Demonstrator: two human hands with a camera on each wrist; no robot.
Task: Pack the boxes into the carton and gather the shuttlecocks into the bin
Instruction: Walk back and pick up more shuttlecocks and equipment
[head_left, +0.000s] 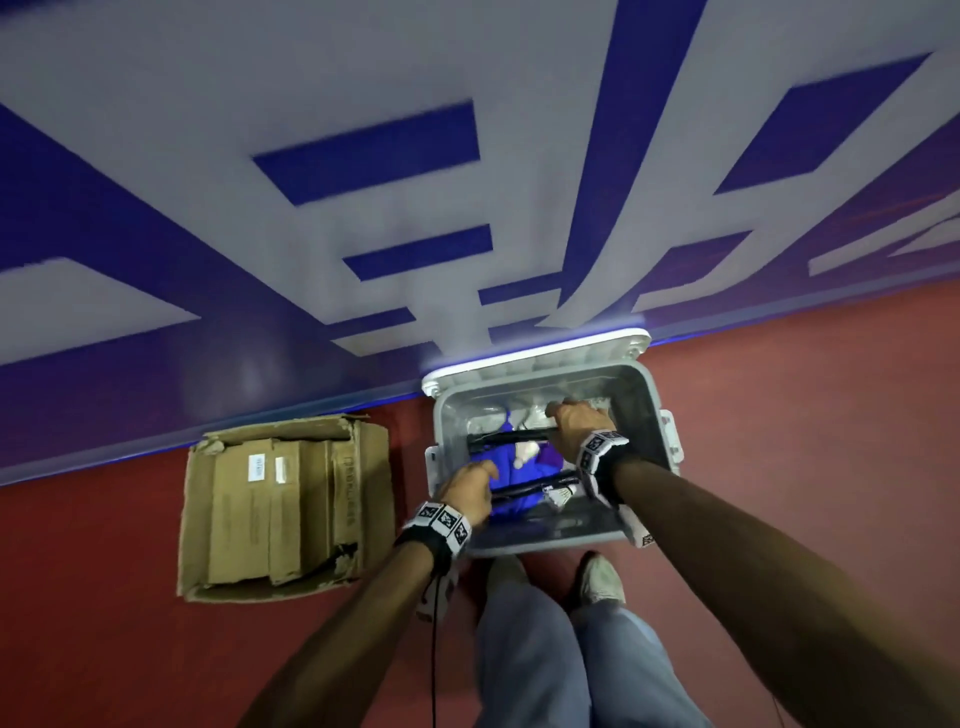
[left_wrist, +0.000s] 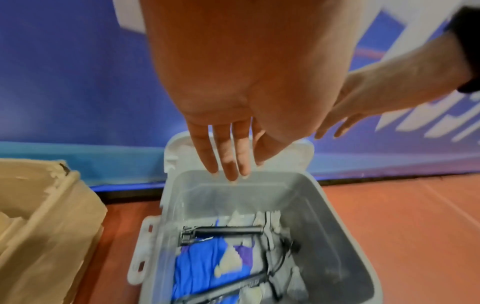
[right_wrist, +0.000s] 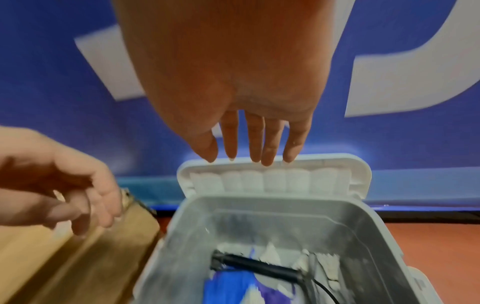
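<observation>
Person, seen from a head-worn camera:

- Left hand (head_left: 466, 491): bare. Wrist carries a black strap (head_left: 418, 540) topped by a band of white square tiles (head_left: 444, 519) printed with black fiducial patterns.
- Black cable (head_left: 434, 623): thin, hangs from the left strap toward 6 o'clock.
- Right hand (head_left: 576, 421): bare. Same black strap with white patterned tiles (head_left: 600, 447); one more marker tile (head_left: 641, 530) at its 5 o'clock.
- Forearms: bare, no sleeves in view.
- Trousers (head_left: 561, 660): loose, grey-blue.
- Shoes (head_left: 600, 579): pale, possibly off-white; blurred.

bin (head_left: 649, 410) open, lid up | both hands over it | boxes (head_left: 270, 512) in carton (head_left: 195, 519)
</observation>
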